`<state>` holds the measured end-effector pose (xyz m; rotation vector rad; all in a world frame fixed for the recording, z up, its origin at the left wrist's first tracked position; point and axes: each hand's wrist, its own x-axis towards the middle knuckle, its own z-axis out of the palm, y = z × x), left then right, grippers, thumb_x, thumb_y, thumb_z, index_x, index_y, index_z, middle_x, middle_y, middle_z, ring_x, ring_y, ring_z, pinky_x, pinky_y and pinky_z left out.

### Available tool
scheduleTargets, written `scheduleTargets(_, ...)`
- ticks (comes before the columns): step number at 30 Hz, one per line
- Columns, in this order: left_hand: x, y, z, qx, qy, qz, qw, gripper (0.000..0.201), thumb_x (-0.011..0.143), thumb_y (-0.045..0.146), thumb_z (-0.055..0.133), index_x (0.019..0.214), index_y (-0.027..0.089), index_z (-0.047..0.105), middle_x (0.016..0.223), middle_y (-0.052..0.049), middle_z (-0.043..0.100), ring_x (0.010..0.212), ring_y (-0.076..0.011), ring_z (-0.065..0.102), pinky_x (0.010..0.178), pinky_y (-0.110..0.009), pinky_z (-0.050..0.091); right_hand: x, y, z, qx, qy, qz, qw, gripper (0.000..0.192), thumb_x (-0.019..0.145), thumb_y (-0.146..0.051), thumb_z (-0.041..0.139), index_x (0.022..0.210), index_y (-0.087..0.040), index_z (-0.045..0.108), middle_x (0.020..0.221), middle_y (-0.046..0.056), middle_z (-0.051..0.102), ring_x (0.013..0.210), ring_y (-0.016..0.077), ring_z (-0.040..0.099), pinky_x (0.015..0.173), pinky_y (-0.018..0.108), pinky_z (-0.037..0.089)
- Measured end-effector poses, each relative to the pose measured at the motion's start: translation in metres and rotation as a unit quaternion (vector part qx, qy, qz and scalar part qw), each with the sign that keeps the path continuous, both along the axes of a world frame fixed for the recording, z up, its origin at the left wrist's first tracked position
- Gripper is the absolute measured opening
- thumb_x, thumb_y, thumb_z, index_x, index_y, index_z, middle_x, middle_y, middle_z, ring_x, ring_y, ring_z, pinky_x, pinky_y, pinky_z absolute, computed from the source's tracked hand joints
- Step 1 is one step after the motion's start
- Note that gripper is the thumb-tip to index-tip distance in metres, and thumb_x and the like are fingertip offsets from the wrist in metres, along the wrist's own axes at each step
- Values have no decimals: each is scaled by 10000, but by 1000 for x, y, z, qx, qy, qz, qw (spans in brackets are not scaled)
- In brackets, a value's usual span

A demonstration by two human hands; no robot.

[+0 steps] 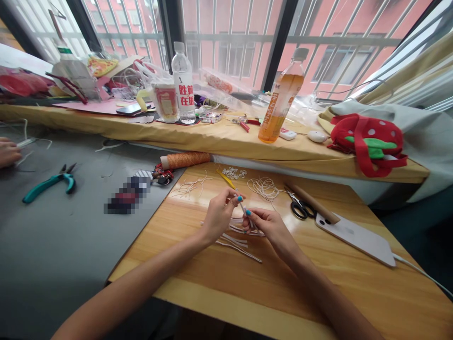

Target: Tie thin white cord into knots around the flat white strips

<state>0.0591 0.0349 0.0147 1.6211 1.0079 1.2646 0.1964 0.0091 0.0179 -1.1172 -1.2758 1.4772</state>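
Observation:
Both my hands meet over the wooden table (191, 269), pinching a thin pale strip (242, 205) between them. My left hand (221, 210) grips its upper end, while my right hand (267, 224) holds it lower down. Whether the strip is cord or ribbon I cannot tell. Several similar pale strips (244, 255) lie on the table beneath my hands, partly hidden by them. Behind my hands are a coil of cream cord (264, 189), a pile of small white pieces (233, 173) and a yellow pointed tool (226, 180). Loose cord ends (191, 186) lie to the left.
On the right lie black-handled scissors (300, 208), a cardboard tube (314, 203) and a phone (354, 236) with a cable. Teal pliers (49, 187) rest on the grey surface, near another person's hand (9, 152). Bottles (283, 97) and a red bag (368, 137) stand on the ledge.

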Motion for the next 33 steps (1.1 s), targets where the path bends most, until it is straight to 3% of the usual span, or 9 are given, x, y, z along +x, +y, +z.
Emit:
scheduleTargets(3,1,-1,-1,-9,16,-15,1000,73,807,214,401,755,175,434,690,-4,593,628,-109,539,603,-218,410,-3,-3,2,-9,3,31,999,294,650,-430,609,614,-139,594,575,-6,568,516,90,515,527,225,431)
scheduleTargets(6,2,-1,-5,18,64,25,997,80,805,193,381,731,182,407,607,20,535,554,-98,503,551,-205,383,-5,-5,3,-22,3,42,999,296,666,-439,592,666,-143,614,602,-3,577,555,100,529,581,244,448)
scheduleTargets(9,1,2,-14,83,114,68,988,78,801,168,356,744,183,407,593,32,479,532,-88,460,532,-191,359,-7,-7,3,-32,-3,41,999,291,679,-434,582,722,-151,634,620,-2,584,597,113,550,641,271,461)
scheduleTargets(13,-2,5,-25,203,157,68,964,54,754,138,387,779,182,409,633,28,463,567,-89,436,548,-186,354,-10,-6,6,-37,-13,40,998,311,654,-447,599,735,-151,653,630,4,590,621,123,557,674,292,464)
scheduleTargets(17,-2,4,-28,247,175,65,951,87,728,110,387,777,178,411,645,19,466,581,-94,436,559,-190,359,-11,-7,11,-27,-47,29,998,331,625,-465,614,699,-146,666,629,10,586,626,123,546,647,270,458)
scheduleTargets(25,-1,4,-23,210,160,62,963,83,741,106,381,741,185,406,617,31,461,557,-85,436,549,-179,354,-7,-7,6,-52,-24,29,998,290,628,-435,623,700,-160,676,599,1,580,581,115,543,631,272,462)
scheduleTargets(33,2,-2,-5,55,99,76,991,100,802,166,368,711,185,406,585,31,490,534,-90,480,525,-190,356,-7,-5,4,-59,-17,20,998,290,635,-422,619,703,-143,665,614,12,612,549,104,557,577,253,477)
